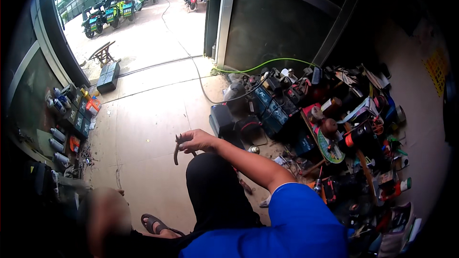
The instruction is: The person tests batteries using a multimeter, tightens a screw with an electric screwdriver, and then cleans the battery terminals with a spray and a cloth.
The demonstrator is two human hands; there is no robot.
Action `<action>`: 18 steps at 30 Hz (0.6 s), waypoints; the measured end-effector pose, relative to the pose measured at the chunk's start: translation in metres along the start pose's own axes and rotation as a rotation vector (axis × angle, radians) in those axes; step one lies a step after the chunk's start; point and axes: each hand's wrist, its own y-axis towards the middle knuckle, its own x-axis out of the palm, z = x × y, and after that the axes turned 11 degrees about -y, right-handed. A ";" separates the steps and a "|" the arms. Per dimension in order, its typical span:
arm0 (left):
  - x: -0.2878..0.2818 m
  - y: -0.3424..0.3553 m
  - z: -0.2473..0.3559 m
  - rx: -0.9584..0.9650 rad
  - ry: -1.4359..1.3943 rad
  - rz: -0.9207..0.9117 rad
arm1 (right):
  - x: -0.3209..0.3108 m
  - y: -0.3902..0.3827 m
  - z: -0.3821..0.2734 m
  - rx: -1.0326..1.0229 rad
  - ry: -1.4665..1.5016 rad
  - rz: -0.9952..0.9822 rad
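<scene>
My right hand point(196, 141) holds a dark curved tool point(177, 157), apparently pliers, just above my dark-trousered knee point(208, 172). Its fingers curl round the upper part, and one handle hangs down. At the lower left, a skin-coloured shape, seemingly my left hand point(107, 212), is badly blurred, so I cannot make out its fingers or anything in them. My sandalled foot point(155, 224) rests on the tiled floor point(138, 153) below.
A heap of batteries, tools and cables point(272, 110) fills the right side. Spray cans point(57, 145) and dark boxes point(76, 114) line the left door. A dark block point(107, 76) sits at the doorway, with parked scooters point(114, 9) outside. A cable point(201, 91) crosses the threshold.
</scene>
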 end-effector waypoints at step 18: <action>0.237 0.214 -0.157 -0.271 -0.376 -0.165 | -0.087 -0.058 0.075 -0.020 -0.453 0.717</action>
